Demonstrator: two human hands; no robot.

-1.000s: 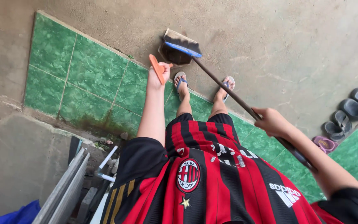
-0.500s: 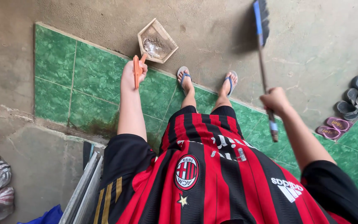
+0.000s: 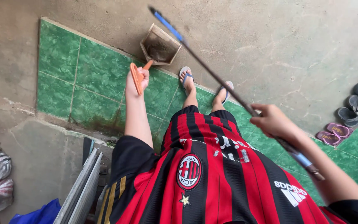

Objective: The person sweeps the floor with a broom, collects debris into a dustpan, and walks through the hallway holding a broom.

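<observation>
The right hand (image 3: pixel 272 121) is closed around the broom (image 3: pixel 228 89) handle, its blue head raised over the dustpan (image 3: pixel 159 45). The left hand (image 3: pixel 136 79) grips the dustpan's orange handle; the pan rests on bare concrete just past the green tile edge (image 3: pixel 83 74). Sandals (image 3: pixel 355 105) line the right, boards (image 3: pixel 81 191) the near left.

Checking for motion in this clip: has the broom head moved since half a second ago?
Yes. The broom has swung left: its head was well right of the dustpan, and now it crosses the pan's far right corner.
</observation>
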